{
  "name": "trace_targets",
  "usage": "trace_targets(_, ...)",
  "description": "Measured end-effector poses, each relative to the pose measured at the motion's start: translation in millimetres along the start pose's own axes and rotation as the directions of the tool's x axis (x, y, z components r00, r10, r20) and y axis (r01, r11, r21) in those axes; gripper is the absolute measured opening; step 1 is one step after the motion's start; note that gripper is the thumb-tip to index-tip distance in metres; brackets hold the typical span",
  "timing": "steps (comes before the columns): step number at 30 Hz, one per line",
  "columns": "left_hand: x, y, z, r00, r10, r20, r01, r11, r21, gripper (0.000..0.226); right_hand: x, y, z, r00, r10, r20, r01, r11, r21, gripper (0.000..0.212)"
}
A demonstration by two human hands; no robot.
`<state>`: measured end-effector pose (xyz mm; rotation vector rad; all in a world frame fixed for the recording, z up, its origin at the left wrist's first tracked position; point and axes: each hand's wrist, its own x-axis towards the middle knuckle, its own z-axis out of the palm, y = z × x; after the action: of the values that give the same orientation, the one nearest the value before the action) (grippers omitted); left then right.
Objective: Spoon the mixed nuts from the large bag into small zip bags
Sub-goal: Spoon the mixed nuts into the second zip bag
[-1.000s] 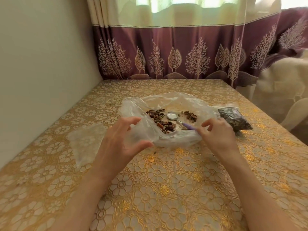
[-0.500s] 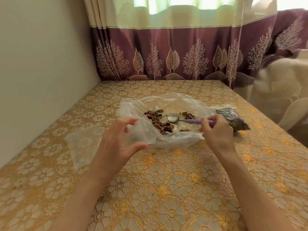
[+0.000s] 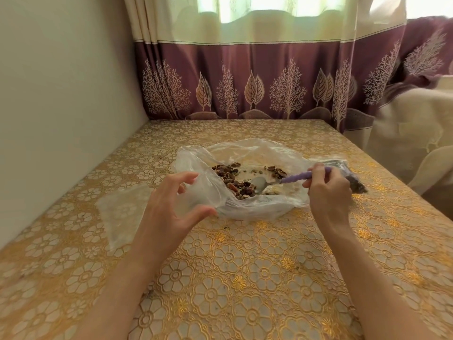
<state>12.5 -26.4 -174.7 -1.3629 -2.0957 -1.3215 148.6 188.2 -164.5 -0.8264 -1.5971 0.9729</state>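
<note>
At the centre of the frame the large bag (image 3: 247,153) lies spread open on the table (image 3: 245,266), its clear plastic rumpled and its mouth wide. The nuts (image 3: 235,181) sit inside it in a loose brown heap left of centre, with a smaller cluster to the right. The left hand (image 3: 169,209) is curled in a C, thumb below and fingers above, around the bag's near left edge; whether it actually pinches the plastic cannot be told. The right hand (image 3: 328,190) grips the purple handle of the spoon (image 3: 282,181), whose metal bowl rests among the nuts inside the bag. A small bag (image 3: 122,212), clear and flat, lies on the table at the left, beside the left wrist. Behind the right hand, at the right of the frame, a filled bag (image 3: 355,185) of dark contents lies on the table. No brand, label or writing can be read anywhere. A maroon curtain (image 3: 245,82) with pale tree motifs hangs along the top.
</note>
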Motion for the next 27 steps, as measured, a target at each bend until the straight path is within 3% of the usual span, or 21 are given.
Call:
trace_targets(7,0.6,-0.9,0.7,0.999,-0.037,0.002,0.037,0.999,-0.008,0.060,-0.7,4.8,3.2,0.986,0.116,0.117,-0.132,0.982,0.136,0.035)
trace_targets(16,2.4,-3.3,2.1,0.996,-0.091,-0.012,0.091,0.996,-0.003,0.063,0.3,4.9,4.3,0.965,0.240,0.104,-0.260,0.919,0.296,0.040)
trace_targets(27,7.9,1.4,6.5,0.972,-0.235,0.000,0.234,0.965,-0.122,0.064,-4.9,-14.6,4.5,0.977,0.177,0.114,-0.210,0.860,0.465,0.035)
